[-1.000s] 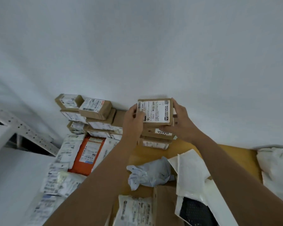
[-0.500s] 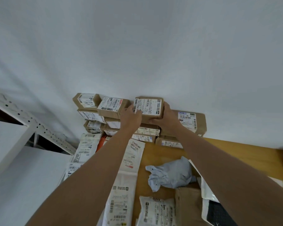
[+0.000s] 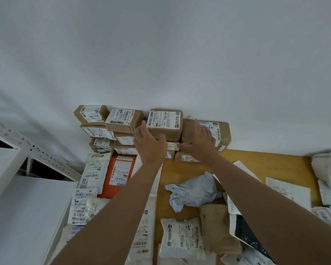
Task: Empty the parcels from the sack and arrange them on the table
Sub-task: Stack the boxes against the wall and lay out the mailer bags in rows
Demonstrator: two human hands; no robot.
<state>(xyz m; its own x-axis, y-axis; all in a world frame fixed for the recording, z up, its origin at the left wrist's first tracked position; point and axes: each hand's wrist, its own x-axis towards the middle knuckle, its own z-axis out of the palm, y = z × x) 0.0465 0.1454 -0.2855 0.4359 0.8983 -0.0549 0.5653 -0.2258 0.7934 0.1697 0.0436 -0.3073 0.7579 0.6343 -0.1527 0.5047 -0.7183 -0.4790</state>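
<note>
A small brown box with a white label (image 3: 165,122) sits on top of the stack of cardboard parcels (image 3: 107,129) against the white wall. My left hand (image 3: 148,144) is just in front of its left side, fingers spread and holding nothing. With straight fingers, my right hand (image 3: 198,139) lies on the brown box (image 3: 221,133) to the right of it. Flat mailers, among them an orange one (image 3: 117,175), lie in rows on the wooden table (image 3: 271,163).
A crumpled grey bag (image 3: 191,192) and several white mailers (image 3: 182,238) lie in the table's middle and near edge. More white bags (image 3: 329,175) are at the right. A white metal shelf frame (image 3: 31,150) stands at the left.
Both hands carried the small labelled box leftward onto the stack top and let go of it. They now sit slightly back from it, the right one on the neighbouring box.
</note>
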